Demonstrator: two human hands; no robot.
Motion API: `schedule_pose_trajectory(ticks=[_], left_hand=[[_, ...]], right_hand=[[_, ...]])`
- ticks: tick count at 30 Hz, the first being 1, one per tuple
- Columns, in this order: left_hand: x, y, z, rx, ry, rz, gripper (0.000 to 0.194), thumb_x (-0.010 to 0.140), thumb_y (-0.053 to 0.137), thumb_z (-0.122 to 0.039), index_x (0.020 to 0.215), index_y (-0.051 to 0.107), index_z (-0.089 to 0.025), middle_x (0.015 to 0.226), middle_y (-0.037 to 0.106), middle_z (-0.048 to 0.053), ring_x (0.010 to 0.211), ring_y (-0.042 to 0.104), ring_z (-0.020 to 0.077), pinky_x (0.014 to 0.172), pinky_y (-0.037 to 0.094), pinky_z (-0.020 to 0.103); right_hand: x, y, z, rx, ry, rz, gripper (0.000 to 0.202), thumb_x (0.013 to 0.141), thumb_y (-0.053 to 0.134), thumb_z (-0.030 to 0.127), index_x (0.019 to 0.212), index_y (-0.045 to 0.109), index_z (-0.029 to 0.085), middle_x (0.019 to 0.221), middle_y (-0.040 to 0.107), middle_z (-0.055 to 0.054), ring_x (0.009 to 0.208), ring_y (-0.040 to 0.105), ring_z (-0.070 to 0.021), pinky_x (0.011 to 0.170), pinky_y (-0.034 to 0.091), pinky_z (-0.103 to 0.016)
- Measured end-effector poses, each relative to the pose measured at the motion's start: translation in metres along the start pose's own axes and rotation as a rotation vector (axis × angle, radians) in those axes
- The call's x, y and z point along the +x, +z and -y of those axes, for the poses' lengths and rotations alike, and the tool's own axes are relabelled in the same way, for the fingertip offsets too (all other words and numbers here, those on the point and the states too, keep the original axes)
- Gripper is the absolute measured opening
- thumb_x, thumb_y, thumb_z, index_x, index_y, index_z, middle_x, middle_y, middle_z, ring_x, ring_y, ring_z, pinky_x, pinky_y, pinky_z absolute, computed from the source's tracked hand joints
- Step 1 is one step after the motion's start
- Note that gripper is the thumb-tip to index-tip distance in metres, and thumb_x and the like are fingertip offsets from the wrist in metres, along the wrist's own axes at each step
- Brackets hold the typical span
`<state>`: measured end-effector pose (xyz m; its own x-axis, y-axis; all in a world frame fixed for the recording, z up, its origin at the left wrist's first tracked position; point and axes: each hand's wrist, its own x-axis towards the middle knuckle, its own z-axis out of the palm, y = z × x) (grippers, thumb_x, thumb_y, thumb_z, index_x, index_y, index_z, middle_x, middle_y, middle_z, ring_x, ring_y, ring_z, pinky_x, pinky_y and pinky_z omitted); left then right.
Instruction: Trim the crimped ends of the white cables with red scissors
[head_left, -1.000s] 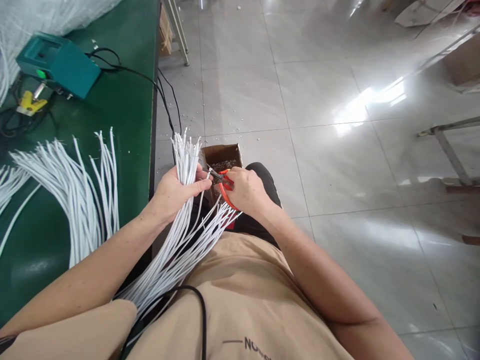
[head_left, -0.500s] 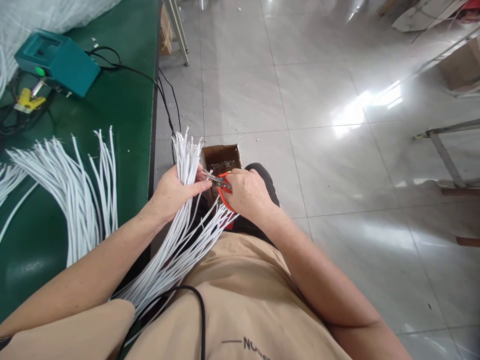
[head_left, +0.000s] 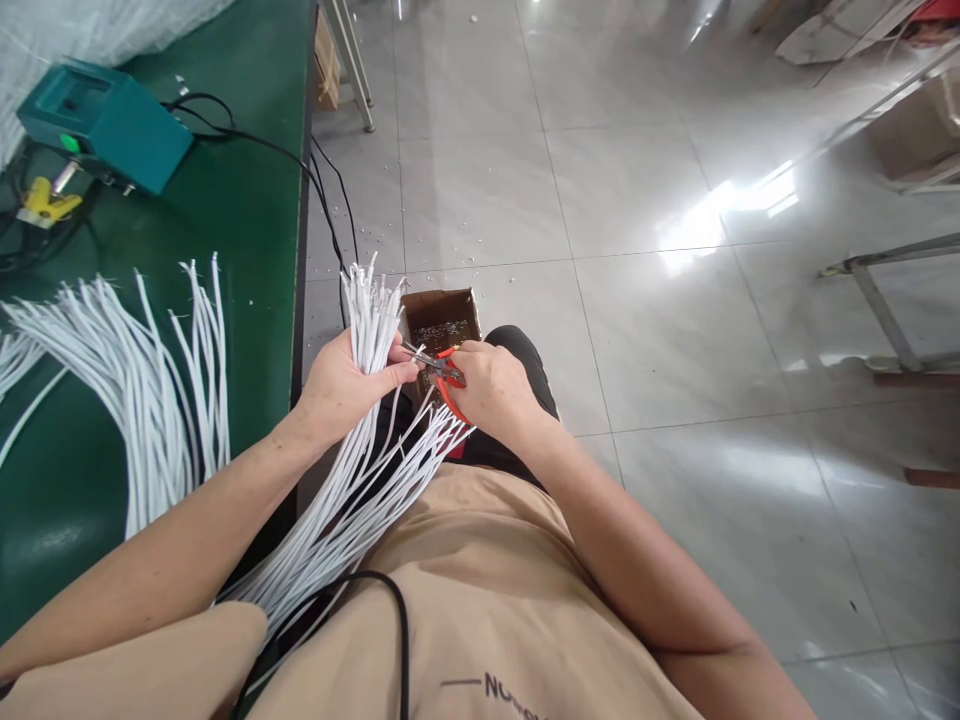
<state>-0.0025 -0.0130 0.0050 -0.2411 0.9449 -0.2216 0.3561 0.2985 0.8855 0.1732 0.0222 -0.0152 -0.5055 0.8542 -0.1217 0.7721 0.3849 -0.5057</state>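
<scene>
The left hand (head_left: 341,385) is closed around a thick bundle of white cables (head_left: 367,330), thumb pressed across the front of it; the cut ends fan upward above the fist, and the long tails trail down over the person's lap and beige shirt. The right hand (head_left: 491,385) grips orange-handled cutters (head_left: 442,370), their metal tip pointing left and meeting the bundle just beside the left thumb. Directly behind both hands, on the floor, stands a small open cardboard box (head_left: 441,312) with dark scraps inside.

To the left runs a green surface (head_left: 247,250). On it lies a second spread of white cables (head_left: 142,360), well apart from the held bundle. Farther back sit a teal box-shaped machine (head_left: 101,125) and, beside it, a small yellow tool (head_left: 41,200); black cords (head_left: 300,165) run from the machine over the edge.

The floor (head_left: 637,300) is glossy grey tile with bright reflections and small white bits scattered near the surface's legs. Metal frame parts (head_left: 877,290) stand at the right.
</scene>
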Motion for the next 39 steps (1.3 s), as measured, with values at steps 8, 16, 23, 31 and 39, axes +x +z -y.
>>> schedule_pose_trajectory(ticks=[8,16,23,31,39], left_hand=[[0.001,-0.001,-0.004,0.076,-0.007,0.003,0.025,0.063,0.079,-0.028,0.083,0.066,-0.017,0.091,0.071,0.003,0.083,0.064,0.0167,0.086,0.048,0.032],[0.0,-0.002,-0.006,0.05,-0.002,0.004,0.026,0.061,0.08,-0.032,0.078,0.065,-0.019,0.087,0.07,0.003,0.083,0.064,0.0202,0.083,0.048,0.034],[0.0,-0.001,-0.004,-0.085,-0.02,0.082,0.022,0.068,0.076,-0.025,0.083,0.062,-0.018,0.076,0.065,-0.001,0.068,0.059,0.0149,0.073,0.048,0.034],[0.003,-0.003,-0.002,-0.475,-0.272,0.327,0.036,0.066,0.081,-0.024,0.092,0.057,-0.018,0.072,0.066,-0.001,0.062,0.064,0.0111,0.054,0.044,0.02],[0.001,-0.002,-0.003,-0.42,-0.269,0.195,0.036,0.069,0.078,-0.035,0.099,0.07,-0.018,0.108,0.069,0.006,0.098,0.064,0.0184,0.08,0.055,0.029]], right_hand=[[0.01,-0.001,0.009,1.037,0.261,-0.055,0.023,0.073,0.065,0.038,0.08,0.068,0.017,0.074,0.064,0.001,0.066,0.053,-0.0101,0.062,0.04,-0.022],[0.009,-0.006,0.021,1.244,0.361,-0.042,0.02,0.065,0.073,0.035,0.072,0.07,0.016,0.065,0.06,0.002,0.062,0.049,-0.0088,0.059,0.04,-0.022],[0.01,0.006,0.022,1.452,0.386,-0.042,0.009,0.065,0.067,0.023,0.062,0.063,0.015,0.054,0.051,0.005,0.053,0.045,-0.0066,0.054,0.037,-0.021],[0.013,0.014,0.018,1.472,0.387,-0.004,0.017,0.065,0.071,0.03,0.066,0.062,0.015,0.053,0.051,0.005,0.052,0.043,-0.0067,0.054,0.035,-0.022],[0.012,0.009,0.014,1.193,0.299,-0.404,0.025,0.076,0.066,0.04,0.086,0.069,0.017,0.075,0.064,0.0,0.07,0.055,-0.011,0.068,0.045,-0.024]])
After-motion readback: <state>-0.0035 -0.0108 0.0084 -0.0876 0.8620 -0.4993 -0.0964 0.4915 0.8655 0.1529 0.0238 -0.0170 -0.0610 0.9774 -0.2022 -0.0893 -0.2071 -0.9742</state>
